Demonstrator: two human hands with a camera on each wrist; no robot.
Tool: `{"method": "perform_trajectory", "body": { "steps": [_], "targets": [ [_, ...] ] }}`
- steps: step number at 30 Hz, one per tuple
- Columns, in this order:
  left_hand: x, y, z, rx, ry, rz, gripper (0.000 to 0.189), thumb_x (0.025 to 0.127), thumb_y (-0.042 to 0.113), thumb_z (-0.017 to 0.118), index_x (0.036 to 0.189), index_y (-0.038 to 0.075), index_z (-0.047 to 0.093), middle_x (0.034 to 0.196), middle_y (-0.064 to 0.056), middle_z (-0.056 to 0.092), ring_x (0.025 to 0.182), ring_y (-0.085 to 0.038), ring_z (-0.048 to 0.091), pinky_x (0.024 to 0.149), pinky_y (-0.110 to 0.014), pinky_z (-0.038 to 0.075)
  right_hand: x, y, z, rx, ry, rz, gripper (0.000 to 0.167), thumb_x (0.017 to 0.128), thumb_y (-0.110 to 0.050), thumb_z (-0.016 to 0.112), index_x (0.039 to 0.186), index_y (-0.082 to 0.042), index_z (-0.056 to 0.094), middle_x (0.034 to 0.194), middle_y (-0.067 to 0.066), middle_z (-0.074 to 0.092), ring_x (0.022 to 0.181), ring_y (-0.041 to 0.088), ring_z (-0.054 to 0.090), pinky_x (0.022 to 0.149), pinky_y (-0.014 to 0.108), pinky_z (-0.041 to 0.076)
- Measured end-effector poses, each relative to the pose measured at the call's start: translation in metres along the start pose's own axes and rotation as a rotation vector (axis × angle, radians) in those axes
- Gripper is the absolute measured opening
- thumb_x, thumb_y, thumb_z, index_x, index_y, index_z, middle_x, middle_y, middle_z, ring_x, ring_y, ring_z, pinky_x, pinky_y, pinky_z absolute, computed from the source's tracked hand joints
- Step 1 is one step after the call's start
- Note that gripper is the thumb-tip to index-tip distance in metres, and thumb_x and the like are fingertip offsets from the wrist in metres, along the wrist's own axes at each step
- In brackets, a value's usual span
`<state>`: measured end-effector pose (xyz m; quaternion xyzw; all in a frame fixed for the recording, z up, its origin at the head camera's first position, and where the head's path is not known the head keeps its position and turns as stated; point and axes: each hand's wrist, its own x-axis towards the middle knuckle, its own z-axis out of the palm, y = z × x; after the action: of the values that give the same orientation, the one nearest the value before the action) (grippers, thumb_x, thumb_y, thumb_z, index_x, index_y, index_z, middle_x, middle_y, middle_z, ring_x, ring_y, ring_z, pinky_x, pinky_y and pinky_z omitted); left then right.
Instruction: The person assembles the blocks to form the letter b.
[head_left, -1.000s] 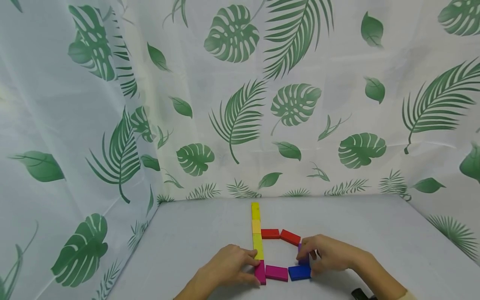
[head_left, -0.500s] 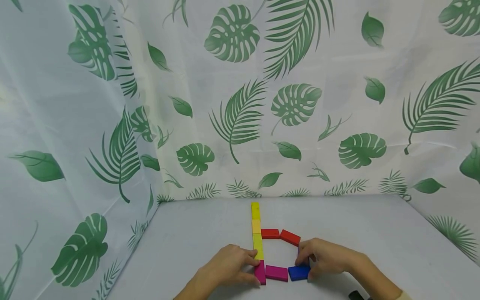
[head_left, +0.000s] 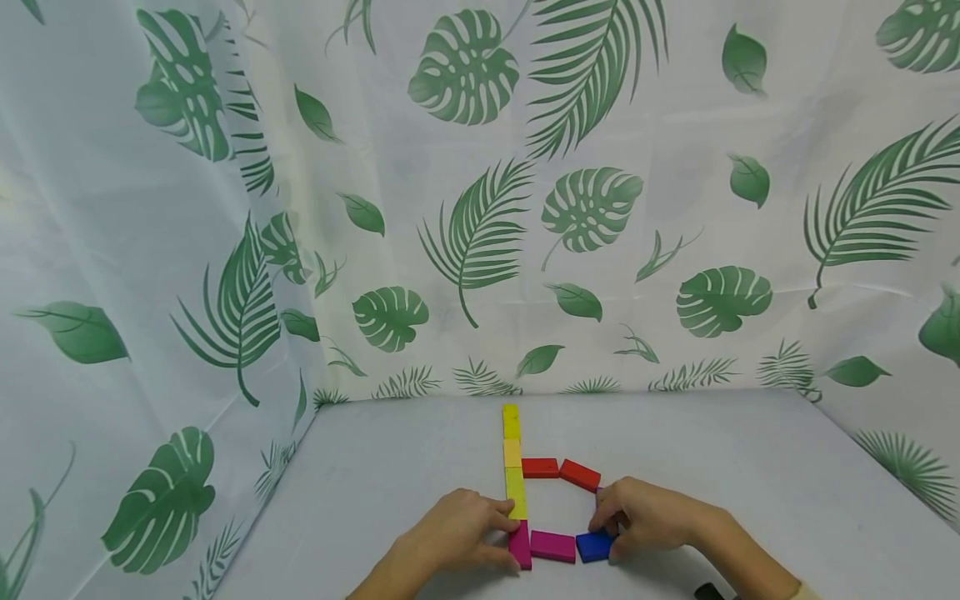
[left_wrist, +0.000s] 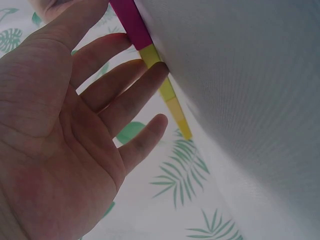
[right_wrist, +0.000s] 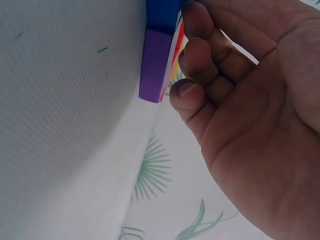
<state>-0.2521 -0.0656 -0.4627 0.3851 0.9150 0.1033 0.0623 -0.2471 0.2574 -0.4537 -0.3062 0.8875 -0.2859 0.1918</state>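
Note:
Flat coloured blocks lie in an outline on the grey table (head_left: 390,475). A column of yellow blocks (head_left: 513,467) runs toward me and ends in a magenta block (head_left: 520,543). A second magenta block (head_left: 552,546) and a blue block (head_left: 592,547) form the near row, and two red blocks (head_left: 560,471) the far row. My left hand (head_left: 504,532) rests with straight fingers (left_wrist: 131,102) against the yellow block (left_wrist: 150,54) and magenta block (left_wrist: 131,20). My right hand (head_left: 609,533) pinches the blue block (right_wrist: 162,12) with curled fingers (right_wrist: 200,60), hiding most of a purple block (right_wrist: 155,65).
A leaf-printed white curtain (head_left: 480,208) closes off the back and both sides of the table. A small black object (head_left: 708,592) lies at the near edge under my right forearm. Bare grey tabletop extends left and right of the blocks.
My right hand has slid slightly left and nearer, nudging the blue block toward the magenta one and covering more of the purple block. The left hand has stayed put.

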Motion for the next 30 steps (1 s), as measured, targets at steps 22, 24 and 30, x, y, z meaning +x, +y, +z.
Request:
{"method": "perform_trajectory", "body": {
  "steps": [22, 24, 30],
  "targets": [
    [0.0016, -0.0016, 0.0020, 0.006, -0.001, 0.005, 0.052, 0.081, 0.061, 0.081, 0.128, 0.039, 0.073, 0.133, 0.014, 0.071, 0.117, -0.002, 0.068, 0.098, -0.032, 0.056, 0.0002, -0.0017, 0.0011, 0.009, 0.000, -0.007, 0.023, 0.085, -0.022, 0.086, 0.108, -0.025, 0.082, 0.081, -0.011, 0.064, 0.079, 0.003, 0.057, 0.070, 0.020, 0.047],
    [0.0021, -0.0023, 0.0025, 0.007, -0.002, 0.006, 0.053, 0.081, 0.062, 0.081, 0.128, 0.039, 0.073, 0.133, 0.014, 0.070, 0.118, -0.002, 0.068, 0.098, -0.032, 0.056, 0.0000, -0.0023, 0.0008, 0.016, -0.002, -0.002, 0.023, 0.085, -0.021, 0.086, 0.108, -0.025, 0.082, 0.081, -0.011, 0.064, 0.080, 0.004, 0.058, 0.070, 0.021, 0.047],
    [0.0029, -0.0030, 0.0032, 0.006, -0.008, 0.002, 0.053, 0.081, 0.063, 0.080, 0.129, 0.040, 0.073, 0.134, 0.014, 0.070, 0.118, -0.001, 0.068, 0.099, -0.033, 0.056, 0.0002, -0.0026, 0.0007, 0.035, 0.000, -0.013, 0.023, 0.085, -0.022, 0.087, 0.107, -0.023, 0.082, 0.082, -0.010, 0.065, 0.078, 0.005, 0.059, 0.070, 0.021, 0.049]
  ]
}}
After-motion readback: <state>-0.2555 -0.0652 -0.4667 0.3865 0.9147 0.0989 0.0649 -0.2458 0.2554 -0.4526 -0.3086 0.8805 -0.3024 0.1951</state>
